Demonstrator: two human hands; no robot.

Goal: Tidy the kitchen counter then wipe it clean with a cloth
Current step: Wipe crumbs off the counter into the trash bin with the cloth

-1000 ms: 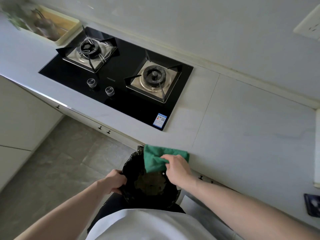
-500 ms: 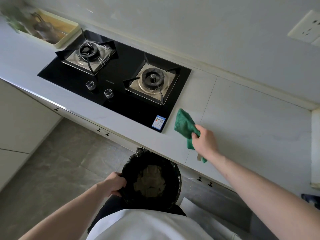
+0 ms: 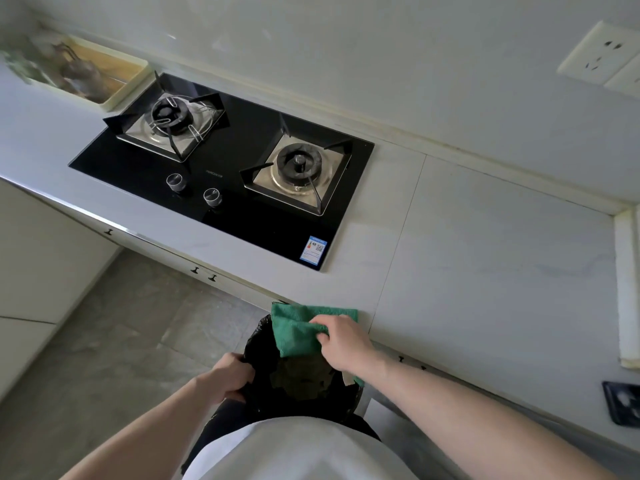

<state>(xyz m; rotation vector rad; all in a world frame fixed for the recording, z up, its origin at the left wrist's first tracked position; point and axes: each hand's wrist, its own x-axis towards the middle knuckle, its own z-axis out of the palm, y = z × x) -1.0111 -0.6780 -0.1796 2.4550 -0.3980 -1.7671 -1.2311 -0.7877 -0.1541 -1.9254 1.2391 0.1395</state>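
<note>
My right hand (image 3: 341, 342) grips a green cloth (image 3: 297, 332) at the front edge of the pale grey counter (image 3: 485, 271). Part of the cloth hangs over the edge, above a bin lined with a black bag (image 3: 298, 379). The bin sits just below the counter edge, and my left hand (image 3: 230, 377) holds its left rim. Greenish scraps lie in the bottom of the bag.
A black two-burner gas hob (image 3: 225, 168) with two knobs fills the counter's left part. A cream tray (image 3: 86, 76) holding blurred items stands at the far left. At the right are a raised white ledge (image 3: 627, 289), a small black object (image 3: 621, 407), and wall sockets (image 3: 602, 55).
My right hand dragged the cloth from beside the hob back to the counter's front edge, over the bin. My left hand stayed on the bin's rim.
</note>
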